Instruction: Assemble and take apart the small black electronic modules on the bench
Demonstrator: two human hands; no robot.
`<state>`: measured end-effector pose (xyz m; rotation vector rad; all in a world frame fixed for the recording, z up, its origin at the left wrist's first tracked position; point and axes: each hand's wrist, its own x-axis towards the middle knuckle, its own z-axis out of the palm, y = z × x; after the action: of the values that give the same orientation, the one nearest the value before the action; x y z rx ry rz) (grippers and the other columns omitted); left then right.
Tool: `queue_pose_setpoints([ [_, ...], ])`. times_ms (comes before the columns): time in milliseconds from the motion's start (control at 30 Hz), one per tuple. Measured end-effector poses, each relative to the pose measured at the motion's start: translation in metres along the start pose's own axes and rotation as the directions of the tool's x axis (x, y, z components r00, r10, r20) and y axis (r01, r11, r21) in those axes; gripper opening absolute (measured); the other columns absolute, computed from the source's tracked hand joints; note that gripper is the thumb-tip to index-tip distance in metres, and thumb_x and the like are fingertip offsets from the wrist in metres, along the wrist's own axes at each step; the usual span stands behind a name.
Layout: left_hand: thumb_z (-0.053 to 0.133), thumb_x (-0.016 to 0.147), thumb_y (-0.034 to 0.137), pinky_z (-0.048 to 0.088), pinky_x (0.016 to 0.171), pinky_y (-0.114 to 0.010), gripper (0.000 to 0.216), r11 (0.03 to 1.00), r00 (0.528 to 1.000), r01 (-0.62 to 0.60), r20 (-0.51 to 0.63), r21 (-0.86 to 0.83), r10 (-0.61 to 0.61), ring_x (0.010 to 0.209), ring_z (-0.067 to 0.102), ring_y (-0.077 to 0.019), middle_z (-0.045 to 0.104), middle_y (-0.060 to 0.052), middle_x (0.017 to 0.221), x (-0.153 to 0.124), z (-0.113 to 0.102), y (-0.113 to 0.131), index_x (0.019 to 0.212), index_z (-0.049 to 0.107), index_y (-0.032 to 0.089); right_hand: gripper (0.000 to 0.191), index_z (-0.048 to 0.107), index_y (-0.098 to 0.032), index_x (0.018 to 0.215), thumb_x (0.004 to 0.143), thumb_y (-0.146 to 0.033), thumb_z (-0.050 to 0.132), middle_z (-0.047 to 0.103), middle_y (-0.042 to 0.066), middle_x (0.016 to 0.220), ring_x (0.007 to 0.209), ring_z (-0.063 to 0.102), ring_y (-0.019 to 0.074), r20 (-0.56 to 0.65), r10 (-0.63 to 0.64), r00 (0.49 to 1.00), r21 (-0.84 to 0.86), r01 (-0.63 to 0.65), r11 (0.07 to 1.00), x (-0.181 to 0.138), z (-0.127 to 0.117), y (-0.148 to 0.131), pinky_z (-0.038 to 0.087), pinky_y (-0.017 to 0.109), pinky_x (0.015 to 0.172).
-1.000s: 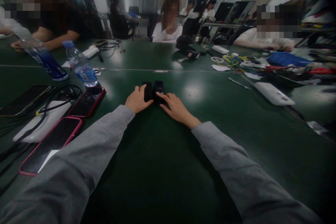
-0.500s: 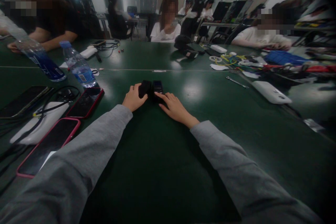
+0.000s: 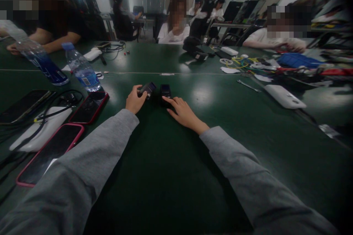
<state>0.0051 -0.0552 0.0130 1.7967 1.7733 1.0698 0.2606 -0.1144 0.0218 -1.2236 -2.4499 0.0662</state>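
Note:
Two small black devices sit near the middle of the green table [image 3: 165, 154]. My left hand [image 3: 134, 100] grips the left black device [image 3: 147, 89] and holds it tilted, a little off the table. My right hand [image 3: 183, 113] lies flat with fingers stretched out, the fingertips resting on the right black device [image 3: 166, 91], which stands on the table. Both arms wear grey sleeves.
Left of my arms lie two red-cased phones [image 3: 88, 107], a white power bank [image 3: 41, 132], cables and two water bottles [image 3: 81, 69]. At right are a white device [image 3: 285, 97], a wrench [image 3: 249, 86] and cluttered wires. Other people sit around the table's far side.
My left hand has lifted and tilted the left black device away from the right one; before, the two stood side by side touching. My right hand has stayed in place.

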Motion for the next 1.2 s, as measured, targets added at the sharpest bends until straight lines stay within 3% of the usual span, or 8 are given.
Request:
queue_pose_setpoints([
  [167, 0.055, 0.091, 0.045, 0.047, 0.094, -0.048, 0.045, 0.998, 0.999, -0.041, -0.018, 0.047, 0.042, 0.105, 0.062, -0.0273, 0.066, -0.011, 0.115, -0.003, 0.0, 0.0, 0.131, 0.05, 0.025, 0.055, 0.024, -0.033, 0.154, 0.102, -0.033, 0.041, 0.053, 0.011, 0.119, 0.104, 0.053, 0.0292, 0.01, 0.001, 1.0, 0.002, -0.001, 1.0, 0.001, 0.0, 0.001, 0.05, 0.045, 0.086],
  [333, 0.052, 0.092, 0.045, 0.043, 0.1, -0.052, 0.035, 0.992, 0.996, -0.035, -0.073, 0.125, 0.044, 0.118, 0.053, -0.0311, 0.066, -0.011, 0.107, -0.002, -0.002, -0.002, 0.119, 0.059, 0.025, 0.055, 0.025, -0.033, 0.154, 0.102, -0.032, 0.042, 0.053, 0.01, 0.118, 0.103, 0.053, 0.0285, 0.001, -0.003, 1.0, 0.009, 0.003, 1.0, 0.001, 0.001, 0.001, 0.05, 0.045, 0.086],
  [500, 0.051, 0.092, 0.043, 0.041, 0.104, -0.051, 0.028, 0.99, 0.992, -0.019, -0.121, 0.14, 0.036, 0.124, 0.049, -0.0305, 0.06, -0.011, 0.112, 0.001, -0.002, -0.006, 0.109, 0.062, 0.023, 0.053, 0.026, -0.032, 0.154, 0.102, -0.033, 0.04, 0.053, 0.01, 0.118, 0.104, 0.053, 0.0291, -0.007, -0.004, 1.0, -0.006, 0.004, 1.0, 0.001, 0.0, -0.001, 0.05, 0.045, 0.086],
  [700, 0.051, 0.091, 0.049, 0.04, 0.104, -0.056, 0.03, 0.993, 0.996, 0.03, -0.088, 0.118, -0.019, 0.125, 0.047, -0.0325, 0.062, -0.012, 0.111, 0.003, 0.0, -0.012, 0.097, 0.06, 0.021, 0.054, 0.024, -0.033, 0.155, 0.102, -0.033, 0.04, 0.053, 0.01, 0.119, 0.103, 0.053, 0.0287, 0.0, -0.004, 1.0, 0.0, 0.004, 1.0, 0.0, 0.0, 0.0, 0.05, 0.045, 0.085],
  [867, 0.051, 0.093, 0.039, 0.04, 0.107, -0.052, 0.03, 0.998, 0.994, -0.033, -0.102, 0.058, 0.039, 0.129, 0.047, -0.0286, 0.059, -0.011, 0.13, 0.004, 0.003, -0.012, 0.118, 0.056, 0.023, 0.055, 0.024, -0.032, 0.155, 0.102, -0.032, 0.041, 0.052, 0.01, 0.119, 0.103, 0.053, 0.0284, 0.0, -0.009, 1.0, 0.0, 0.009, 1.0, 0.001, 0.001, 0.002, 0.05, 0.044, 0.086],
  [1000, 0.048, 0.095, 0.033, 0.036, 0.113, -0.05, 0.04, 0.993, 0.991, -0.119, -0.051, 0.014, 0.12, 0.137, 0.042, -0.0264, 0.051, -0.01, 0.145, 0.004, 0.003, -0.011, 0.133, 0.049, 0.025, 0.055, 0.023, -0.034, 0.155, 0.103, -0.033, 0.041, 0.052, 0.01, 0.119, 0.103, 0.053, 0.0282, 0.003, -0.003, 1.0, 0.003, 0.003, 1.0, 0.001, 0.001, 0.002, 0.05, 0.044, 0.086],
  [1200, 0.053, 0.094, 0.043, 0.043, 0.108, -0.043, 0.048, 0.977, 0.978, -0.196, 0.051, -0.086, 0.2, 0.128, 0.052, -0.0246, 0.05, -0.013, 0.142, 0.0, 0.0, -0.006, 0.137, 0.049, 0.023, 0.055, 0.024, -0.033, 0.155, 0.103, -0.034, 0.041, 0.052, 0.01, 0.118, 0.102, 0.053, 0.028, 0.002, 0.002, 1.0, -0.003, -0.002, 1.0, 0.0, 0.001, 0.001, 0.051, 0.043, 0.085],
])
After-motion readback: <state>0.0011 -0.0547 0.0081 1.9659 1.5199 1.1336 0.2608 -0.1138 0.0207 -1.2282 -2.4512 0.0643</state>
